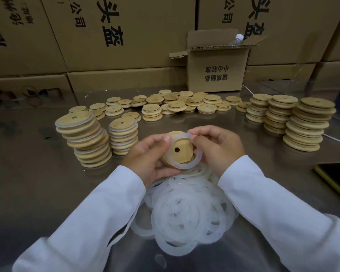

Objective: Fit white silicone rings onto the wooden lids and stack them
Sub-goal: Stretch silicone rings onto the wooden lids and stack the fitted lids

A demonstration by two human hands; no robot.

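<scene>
head view: fingers [164, 138] of left hand [147, 161] and right hand [219, 151] pinch a wooden lid [182, 143] and white ring [185, 167]. loose rings [188, 213] lie beneath, lid stacks [86, 138] either side.

We are seeing bare bench [28, 173] lying open at nine o'clock; ringed stacks [84, 138] are blocking ten, scattered lids [175, 105] twelve, tall plain stacks [302, 124] two, and the ring pile [185, 213] six.

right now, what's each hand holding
Left hand: fingers curled round the wooden lid.
Right hand: pinching the white silicone ring against that lid.
</scene>
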